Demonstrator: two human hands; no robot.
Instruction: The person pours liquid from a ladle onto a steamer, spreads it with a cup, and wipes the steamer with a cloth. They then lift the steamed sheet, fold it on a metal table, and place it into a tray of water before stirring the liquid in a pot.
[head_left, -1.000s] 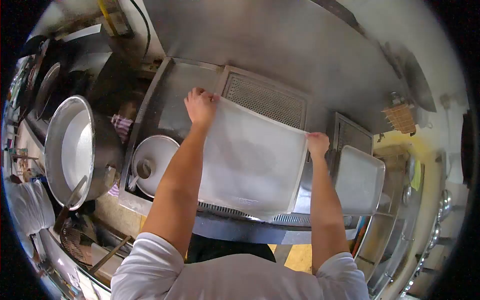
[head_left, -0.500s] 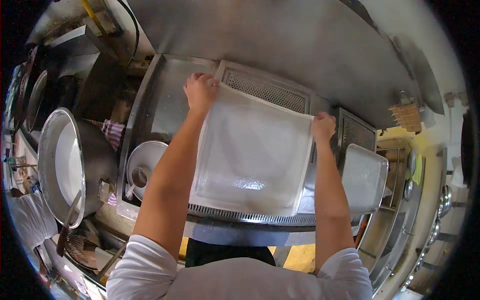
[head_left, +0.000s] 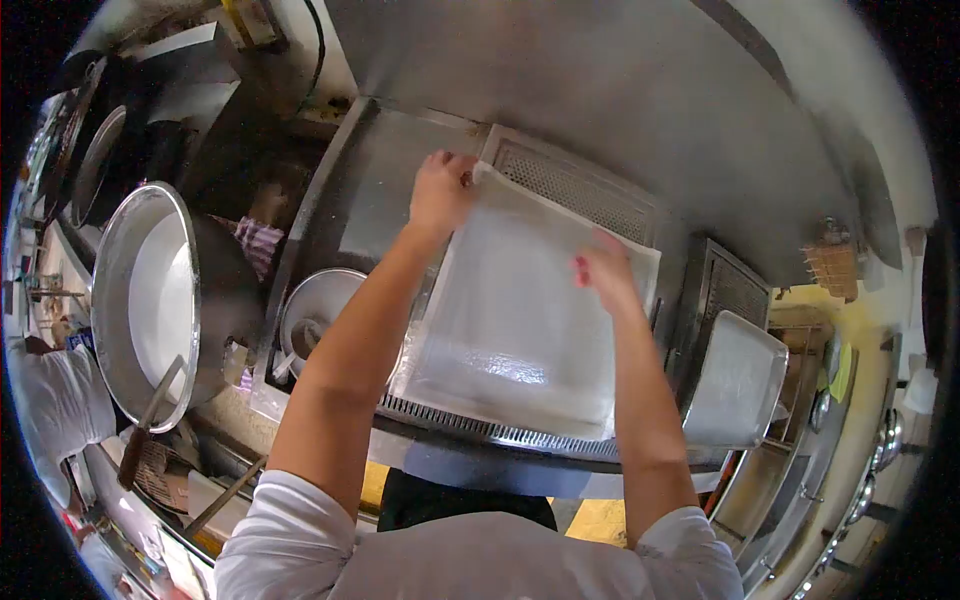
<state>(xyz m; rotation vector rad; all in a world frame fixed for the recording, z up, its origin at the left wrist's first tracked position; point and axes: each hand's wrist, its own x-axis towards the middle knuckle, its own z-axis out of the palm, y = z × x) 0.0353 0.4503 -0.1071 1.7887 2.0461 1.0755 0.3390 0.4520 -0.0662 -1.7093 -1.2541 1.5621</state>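
Note:
A thin white cloth [head_left: 530,310], with a wet shine near its front edge, lies spread over what looks like a shallow tray on the metal worktop. My left hand [head_left: 443,192] is closed on the cloth's far left corner, its fingertips partly hidden. Over the upper right part of the cloth hovers my right hand [head_left: 608,272], smeared by motion, with its fingers bent down and nothing visible in them. The cloth's far right corner lies loose, away from that hand.
At left stands a large metal pot [head_left: 145,310] with white contents and a handled tool [head_left: 150,425] across its rim. A round lidded vessel [head_left: 320,310] sits beside my left forearm. Perforated panels [head_left: 580,185] lie behind the cloth. A metal tray [head_left: 735,375] rests at right.
My right hand has let go of the cloth's far right corner and moved left over the cloth. My left hand stays at its corner. The whole view has shifted slightly.

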